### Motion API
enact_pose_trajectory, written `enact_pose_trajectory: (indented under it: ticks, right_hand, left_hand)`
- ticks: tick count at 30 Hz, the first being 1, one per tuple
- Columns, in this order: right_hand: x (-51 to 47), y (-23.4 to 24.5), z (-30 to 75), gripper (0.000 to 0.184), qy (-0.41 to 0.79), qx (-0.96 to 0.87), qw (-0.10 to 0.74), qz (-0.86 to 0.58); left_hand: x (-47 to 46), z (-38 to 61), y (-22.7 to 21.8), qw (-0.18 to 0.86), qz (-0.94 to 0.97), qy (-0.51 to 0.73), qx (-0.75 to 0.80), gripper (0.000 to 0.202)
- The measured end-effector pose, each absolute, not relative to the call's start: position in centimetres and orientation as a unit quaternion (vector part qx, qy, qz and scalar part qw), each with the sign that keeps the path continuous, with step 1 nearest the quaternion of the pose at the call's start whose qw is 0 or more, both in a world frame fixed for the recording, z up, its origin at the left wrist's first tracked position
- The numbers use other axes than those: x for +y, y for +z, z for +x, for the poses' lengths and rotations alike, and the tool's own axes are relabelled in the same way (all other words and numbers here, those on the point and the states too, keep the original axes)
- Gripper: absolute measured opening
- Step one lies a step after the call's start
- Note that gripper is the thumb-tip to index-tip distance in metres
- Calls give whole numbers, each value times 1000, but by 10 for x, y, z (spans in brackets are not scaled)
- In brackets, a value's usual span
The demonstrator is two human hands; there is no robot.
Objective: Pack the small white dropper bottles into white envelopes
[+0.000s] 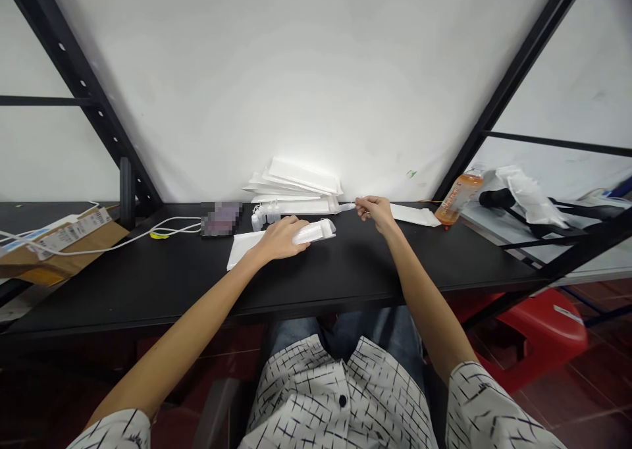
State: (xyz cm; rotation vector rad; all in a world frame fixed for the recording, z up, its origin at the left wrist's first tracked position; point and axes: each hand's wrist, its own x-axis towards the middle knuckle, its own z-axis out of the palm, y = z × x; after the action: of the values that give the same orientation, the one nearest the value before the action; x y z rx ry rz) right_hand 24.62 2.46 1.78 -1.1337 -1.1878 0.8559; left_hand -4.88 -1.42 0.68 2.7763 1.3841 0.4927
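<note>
White packet (315, 232) gripped in your left hand (282, 239), your right hand (376, 212) seemingly pinches a pale strip (347, 207) between them, likely a pick-up step, calling for gentle lifting.

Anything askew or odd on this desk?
Mildly: the stack of flat white packets sits askew, edges fanned unevenly by the white wall. A loose white cable also trails across the brown cardboard box. No spill visible.
</note>
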Motion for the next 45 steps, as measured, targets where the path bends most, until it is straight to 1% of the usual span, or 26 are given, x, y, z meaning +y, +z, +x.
enact_pose_trajectory:
  ticks: [2, 4, 7, 10, 15, 18, 22, 25, 27, 28, 30, 32, 33, 35, 38, 41, 45]
  right_hand:
    - [22, 20, 245, 35, 407, -519, 600, -454]
    - [20, 20, 240, 38, 449, -530, 580, -426]
    - [15, 19, 229, 40, 501, -553, 521, -414]
    - [11, 16, 216, 40, 530, -579, 458, -417]
    - [7, 12, 204, 32, 521, -640, 382, -417]
    - [7, 8, 200, 31, 501, -672, 358, -411]
    - [4, 5, 194, 33, 497, -687, 345, -403]
    - [1, 8, 193, 37, 507, -695, 305, -409]
    - [1, 10, 197, 40, 505, -698, 298, -411]
    - [2, 11, 200, 40, 491, -698, 315, -416]
    - [8, 10, 208, 37, 421, -692, 383, -445]
    - [16, 4, 216, 32, 307, -683, 434, -501]
    - [20, 0, 219, 29, 249, -682, 433, -533]
    - [27, -8, 222, 29, 155, -702, 387, -578]
    - [31, -17, 218, 32, 85, -758, 297, -575]
    - [29, -17, 209, 27, 80, -787, 253, -557]
    - [23, -11, 202, 32, 144, -784, 258, -546]
  left_hand:
    - [-15, -49, 7, -8, 880, 153, 450, 50]
    - [-14, -49, 7, -15, 879, 151, 453, 50]
    - [-12, -49, 3, -31, 879, 155, 449, 52]
    - [-10, -50, 0, -43, 880, 173, 440, 54]
    - [-12, -50, 1, -50, 877, 199, 434, 50]
    - [-14, -49, 2, -54, 879, 196, 431, 49]
    - [-17, -45, 0, -48, 882, 182, 431, 50]
    - [-19, -43, 0, -39, 887, 170, 428, 51]
    - [-19, -43, 1, -33, 886, 165, 432, 50]
    - [-19, -43, 2, -30, 885, 165, 435, 50]
    - [-18, -44, 3, -25, 881, 170, 440, 51]
    - [-18, -45, 4, -23, 879, 177, 442, 51]
    - [-17, -45, 4, -22, 878, 180, 442, 51]
    - [-17, -46, 4, -21, 877, 183, 443, 51]
    - [-18, -46, 4, -18, 877, 185, 444, 51]
    - [-18, -46, 4, -15, 876, 187, 445, 50]
    - [-18, -46, 5, -14, 875, 182, 447, 51]
